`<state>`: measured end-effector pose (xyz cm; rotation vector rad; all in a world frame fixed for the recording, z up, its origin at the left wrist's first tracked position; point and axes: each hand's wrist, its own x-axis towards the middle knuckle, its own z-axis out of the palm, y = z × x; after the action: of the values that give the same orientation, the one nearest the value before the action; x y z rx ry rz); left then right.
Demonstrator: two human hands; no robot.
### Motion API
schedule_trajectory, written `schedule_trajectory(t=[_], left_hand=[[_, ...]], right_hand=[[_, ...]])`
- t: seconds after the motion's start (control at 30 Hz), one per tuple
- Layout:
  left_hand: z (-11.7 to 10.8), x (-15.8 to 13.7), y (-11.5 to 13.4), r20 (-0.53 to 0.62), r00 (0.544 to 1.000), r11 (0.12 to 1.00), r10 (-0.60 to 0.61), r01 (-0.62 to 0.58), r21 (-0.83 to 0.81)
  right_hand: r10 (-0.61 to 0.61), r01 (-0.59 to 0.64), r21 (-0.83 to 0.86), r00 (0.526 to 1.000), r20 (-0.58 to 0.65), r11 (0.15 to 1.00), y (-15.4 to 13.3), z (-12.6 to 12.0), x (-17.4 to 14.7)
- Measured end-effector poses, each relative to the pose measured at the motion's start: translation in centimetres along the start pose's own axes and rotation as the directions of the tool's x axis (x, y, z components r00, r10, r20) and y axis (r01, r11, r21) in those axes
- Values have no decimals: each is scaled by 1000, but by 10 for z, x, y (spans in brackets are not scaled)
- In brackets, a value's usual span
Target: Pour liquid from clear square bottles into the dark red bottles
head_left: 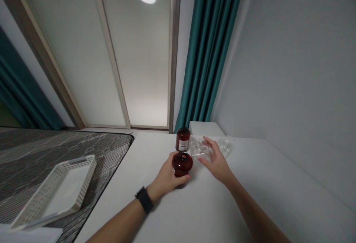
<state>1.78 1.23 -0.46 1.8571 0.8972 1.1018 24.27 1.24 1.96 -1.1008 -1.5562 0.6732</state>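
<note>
My left hand [167, 173] curled round bottle [183, 164]; right hand [218, 164] half open at clear box [198, 148], grip unclear. Forward nudge could topple rear bottle [183, 141].

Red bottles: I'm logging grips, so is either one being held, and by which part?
Yes: the left hand holds the nearer bottle around its body, below the neck. The farther bottle stands behind it, in neither hand.
</note>
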Motion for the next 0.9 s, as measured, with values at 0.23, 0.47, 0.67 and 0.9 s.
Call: schedule_trajectory(t=[0.23, 0.47, 0.67, 0.9], left_hand=[[-4, 3, 2, 6, 1000, 1000, 30, -30, -8], [-8, 6, -4, 19, 999, 999, 40, -40, 3], [-8, 6, -1, 33, 999, 1000, 28, -28, 3], [3, 4, -2, 34, 999, 999, 35, -35, -2]], right_hand=[[52, -45, 61, 993, -103, 997, 34, 12, -9], [60, -65, -40, 989, -133, 997, 40, 15, -24], [53, -54, 2, 983, -178, 999, 45, 20, -27], [53, -60, -19, 967, -248, 998, 43, 17, -24]])
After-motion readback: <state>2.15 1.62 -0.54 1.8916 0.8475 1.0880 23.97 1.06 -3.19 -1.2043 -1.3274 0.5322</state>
